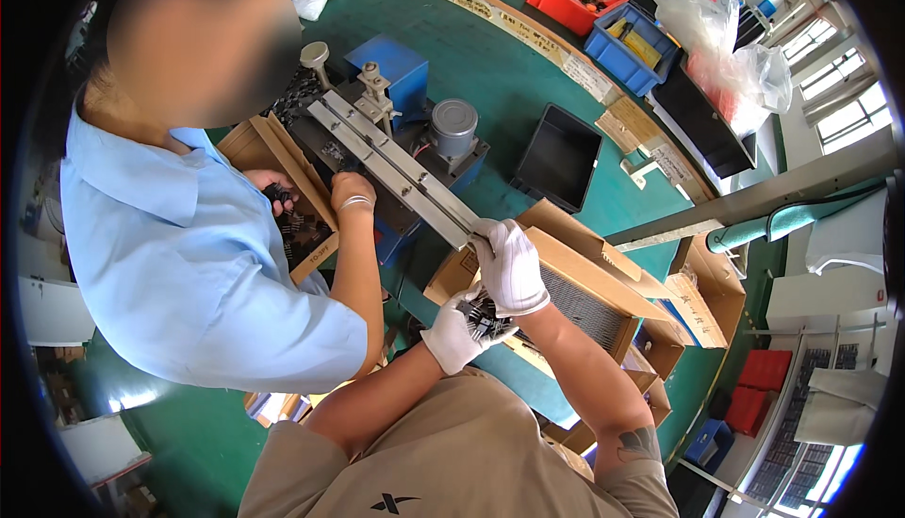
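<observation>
White-gloved left hand (pixel 451 337) cups leaded black components (pixel 487 318); the gloved right hand (pixel 512 270) curls at the lower end of a metal rail (pixel 407 188), its grip unclear; beyond lie a green workbench (pixel 514 70) and bright windows (pixel 853 122)

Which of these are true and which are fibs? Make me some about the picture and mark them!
1. The left hand holds small dark parts. True.
2. The gloves on those hands are red. False: the gloves are white.
3. The right hand is at one end of the long metal rail. True.
4. The co-worker's shirt is green. False: the shirt is light blue.
5. The black tray is right of the round grey cylinder. True.
6. The red bin is right of the blue bin. False: the red bin is left of the blue bin.
</observation>
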A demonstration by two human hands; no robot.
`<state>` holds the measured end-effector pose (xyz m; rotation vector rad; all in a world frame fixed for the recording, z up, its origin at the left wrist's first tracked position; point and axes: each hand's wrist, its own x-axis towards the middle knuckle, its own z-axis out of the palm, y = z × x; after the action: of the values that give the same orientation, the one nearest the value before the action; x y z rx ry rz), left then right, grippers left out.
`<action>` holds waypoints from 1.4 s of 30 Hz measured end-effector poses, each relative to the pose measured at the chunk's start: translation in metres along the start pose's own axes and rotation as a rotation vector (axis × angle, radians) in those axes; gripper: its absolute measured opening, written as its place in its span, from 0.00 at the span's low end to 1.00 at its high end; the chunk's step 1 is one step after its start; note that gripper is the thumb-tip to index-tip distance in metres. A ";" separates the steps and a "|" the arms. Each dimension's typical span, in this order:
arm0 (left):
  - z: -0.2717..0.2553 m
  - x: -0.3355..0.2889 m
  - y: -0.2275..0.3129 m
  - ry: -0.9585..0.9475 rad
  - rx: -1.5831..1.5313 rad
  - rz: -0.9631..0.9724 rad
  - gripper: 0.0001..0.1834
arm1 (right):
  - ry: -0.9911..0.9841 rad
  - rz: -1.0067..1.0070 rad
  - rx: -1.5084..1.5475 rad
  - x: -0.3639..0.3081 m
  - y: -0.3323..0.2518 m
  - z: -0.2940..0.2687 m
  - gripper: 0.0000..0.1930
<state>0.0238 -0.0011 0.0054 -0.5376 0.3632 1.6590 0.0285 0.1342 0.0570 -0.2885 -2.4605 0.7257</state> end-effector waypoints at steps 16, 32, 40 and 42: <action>0.005 0.007 -0.009 -0.082 0.004 -0.036 0.23 | -0.456 -0.051 -0.050 -0.030 -0.020 -0.069 0.17; 0.019 0.012 -0.013 0.041 -0.080 -0.032 0.19 | -0.398 0.737 0.639 -0.030 0.000 -0.093 0.09; 0.016 0.012 -0.012 0.095 -0.092 -0.015 0.19 | -0.253 0.205 0.157 -0.002 -0.004 -0.068 0.09; 0.007 0.014 -0.010 0.032 -0.116 -0.039 0.17 | -0.259 -0.039 0.020 0.007 0.006 -0.062 0.09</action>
<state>0.0318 0.0159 0.0041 -0.6544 0.2794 1.6419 0.0581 0.1680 0.0998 -0.1456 -2.6919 0.8144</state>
